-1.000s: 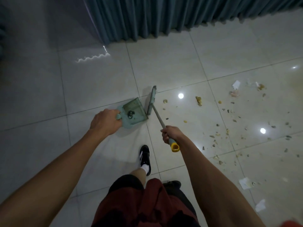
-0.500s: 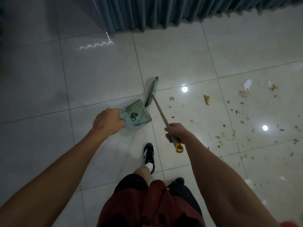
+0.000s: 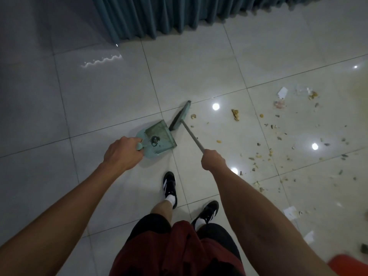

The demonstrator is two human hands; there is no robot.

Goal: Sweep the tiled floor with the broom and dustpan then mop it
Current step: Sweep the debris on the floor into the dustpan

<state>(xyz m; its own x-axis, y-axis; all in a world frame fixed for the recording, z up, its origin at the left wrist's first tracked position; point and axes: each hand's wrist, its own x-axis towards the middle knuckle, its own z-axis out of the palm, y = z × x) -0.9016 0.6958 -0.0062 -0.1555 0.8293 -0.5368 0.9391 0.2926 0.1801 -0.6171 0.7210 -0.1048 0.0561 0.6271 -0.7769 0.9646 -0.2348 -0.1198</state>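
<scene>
Head view, looking down at the tiled floor (image 3: 199, 62). The left hand (image 3: 121, 154), left of frame centre, has its fingers curled round the short handle of the green dustpan (image 3: 159, 136), which lies on the floor at mid-frame with its open lip toward the right. A small dark clump already sits in the pan. The right hand (image 3: 213, 159) is closed in a fist round the shaft of the broom (image 3: 180, 116); the broom head stands on the floor just beside the pan's upper right corner, whether touching it cannot be told.

Debris (image 3: 278, 140), crumbs and paper scraps, lies scattered across the right half of the frame, well apart from the pan, with the nearest crumbs just right of the broom head. A teal curtain (image 3: 179, 14) hangs along the top edge. No mop is in view.

Assessment: the sweeping step is in hand and early; most litter remains uncollected and mopping has not begun. The next move calls for reaching the broom head rightward past the nearest crumbs and drawing them toward the pan lip, with the pan held flat.
</scene>
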